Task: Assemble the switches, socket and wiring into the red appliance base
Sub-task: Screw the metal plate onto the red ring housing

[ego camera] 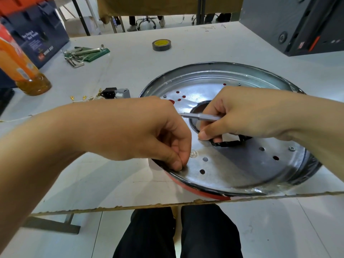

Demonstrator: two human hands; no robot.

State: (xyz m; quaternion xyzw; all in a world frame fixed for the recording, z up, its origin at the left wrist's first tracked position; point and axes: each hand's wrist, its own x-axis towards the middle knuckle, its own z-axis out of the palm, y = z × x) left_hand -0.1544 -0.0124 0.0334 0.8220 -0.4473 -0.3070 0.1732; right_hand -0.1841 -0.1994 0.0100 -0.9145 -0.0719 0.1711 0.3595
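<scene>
The red appliance base [201,193] lies near the table's front edge, its silver metal plate [232,170] with several holes facing up. My left hand [149,131] rests on the plate's near left rim, fingers curled with the tips pressed on the metal; whether they pinch something is hidden. My right hand [242,116] grips a slim grey screwdriver [201,116] lying level, tip pointing left, over the plate's central opening [197,108]. A black socket with a grey switch block [116,93] and pale wires with brass terminals [78,98] lie on the table left of the base.
A roll of tape [161,45] sits at the back centre. Hex keys on a green pouch [83,54] lie back left. An orange bottle [20,67] stands at the left edge. A dark box [297,25] fills the back right corner. My legs show below the table's front edge.
</scene>
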